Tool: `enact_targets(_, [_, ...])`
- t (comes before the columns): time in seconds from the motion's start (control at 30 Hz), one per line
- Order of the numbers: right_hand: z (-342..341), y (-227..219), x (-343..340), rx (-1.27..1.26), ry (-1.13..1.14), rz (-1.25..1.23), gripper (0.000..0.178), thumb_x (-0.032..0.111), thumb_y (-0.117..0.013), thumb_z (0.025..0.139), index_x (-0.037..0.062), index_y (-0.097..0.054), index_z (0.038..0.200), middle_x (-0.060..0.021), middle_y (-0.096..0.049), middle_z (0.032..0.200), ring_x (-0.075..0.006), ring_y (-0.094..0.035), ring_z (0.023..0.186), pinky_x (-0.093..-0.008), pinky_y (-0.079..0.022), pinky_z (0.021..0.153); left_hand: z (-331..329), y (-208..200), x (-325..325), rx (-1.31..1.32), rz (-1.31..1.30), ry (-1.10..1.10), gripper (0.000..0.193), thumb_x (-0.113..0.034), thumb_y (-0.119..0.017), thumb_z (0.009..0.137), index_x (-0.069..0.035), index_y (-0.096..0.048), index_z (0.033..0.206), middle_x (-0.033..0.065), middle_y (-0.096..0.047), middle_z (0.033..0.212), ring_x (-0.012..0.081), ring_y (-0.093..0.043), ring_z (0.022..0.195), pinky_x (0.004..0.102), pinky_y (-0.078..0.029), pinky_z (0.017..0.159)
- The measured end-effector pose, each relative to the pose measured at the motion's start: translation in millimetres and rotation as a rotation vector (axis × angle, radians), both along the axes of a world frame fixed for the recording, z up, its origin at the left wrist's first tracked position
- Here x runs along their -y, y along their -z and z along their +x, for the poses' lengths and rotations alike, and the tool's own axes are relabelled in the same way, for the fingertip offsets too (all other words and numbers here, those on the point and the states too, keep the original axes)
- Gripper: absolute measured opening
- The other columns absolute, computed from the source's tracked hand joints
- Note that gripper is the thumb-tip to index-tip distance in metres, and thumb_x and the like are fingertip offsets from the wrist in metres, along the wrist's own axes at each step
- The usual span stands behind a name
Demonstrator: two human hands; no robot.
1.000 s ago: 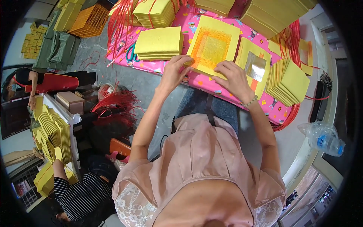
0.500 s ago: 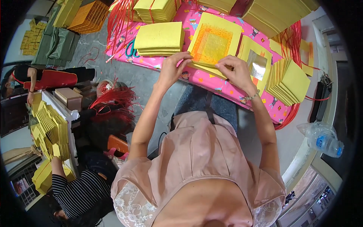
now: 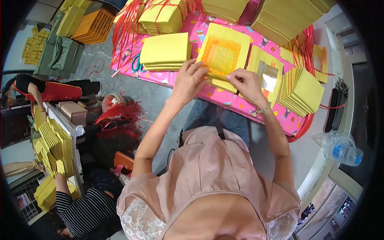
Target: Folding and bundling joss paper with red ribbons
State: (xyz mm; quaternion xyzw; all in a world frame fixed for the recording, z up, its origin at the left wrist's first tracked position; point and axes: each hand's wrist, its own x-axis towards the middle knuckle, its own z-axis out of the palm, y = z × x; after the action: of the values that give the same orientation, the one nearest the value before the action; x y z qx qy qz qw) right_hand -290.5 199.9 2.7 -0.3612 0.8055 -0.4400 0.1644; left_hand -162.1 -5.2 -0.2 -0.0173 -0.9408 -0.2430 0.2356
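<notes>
A stack of yellow paper sheets (image 3: 245,42) lies in front of me on the table, its top sheet bearing an orange printed border around a yellow square. My left hand (image 3: 188,83) rests at the near left corner of this stack, fingers fanned and reaching over its edge. Thumb and forefinger of my right hand (image 3: 249,86) pinch together at the near right corner of the top sheet. Just right of it lies another yellow stack with a silver foil square (image 3: 269,75) on top. A plain yellow stack (image 3: 166,50) is left of my hands.
A pink patterned cloth (image 3: 216,98) covers the table. Green-handled scissors (image 3: 137,64) lie at its left. Tied yellow bundles (image 3: 164,18) and red strips (image 3: 127,24) stand behind; a fanned yellow stack (image 3: 300,90) is at right. Two people work at a side table (image 3: 76,132) on the left.
My left hand has gone from pinching the sheet's near left corner to spread fingers over it. My right hand stays at the near right corner. The whole view has shifted slightly.
</notes>
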Motion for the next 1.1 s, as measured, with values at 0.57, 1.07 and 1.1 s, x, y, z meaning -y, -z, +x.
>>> enact_targets(0.57, [8,6,1,-0.634,-0.107,0.02,0.034,0.019,-0.062,0.088,0.0051,-0.056,0.119,-0.0119,-0.06,0.104,-0.0294,-0.06,0.094,-0.0383,-0.049,0.079,-37,-1,-3,0.17,-0.296,0.123,0.021,-0.01,-0.058,0.078,-0.009,-0.061,0.098,0.0055,-0.061,0.083,0.0229,-0.058,0.083,0.0357,-0.043,0.078])
enact_targets(1.07, [-117,1,32,-0.25,0.0,-0.017,0.028,0.024,-0.056,0.093,0.0027,-0.059,0.111,-0.0169,-0.062,0.11,-0.0354,-0.058,0.105,-0.0428,-0.046,0.09,-70,0,-30,0.067,-0.181,0.097,0.068,-0.029,-0.069,0.078,-0.009,-0.041,0.137,0.0197,-0.039,0.137,0.0374,-0.034,0.13,0.0501,-0.028,0.107])
enact_targets(1.1, [-128,11,33,-0.291,-0.001,0.003,0.029,0.024,-0.057,0.092,0.0027,-0.06,0.111,-0.0169,-0.063,0.11,-0.0349,-0.058,0.107,-0.0425,-0.045,0.091,-75,2,-31,0.071,-0.199,0.094,0.071,-0.035,-0.066,0.081,-0.009,-0.038,0.14,0.0223,-0.036,0.14,0.0394,-0.031,0.132,0.0508,-0.025,0.109])
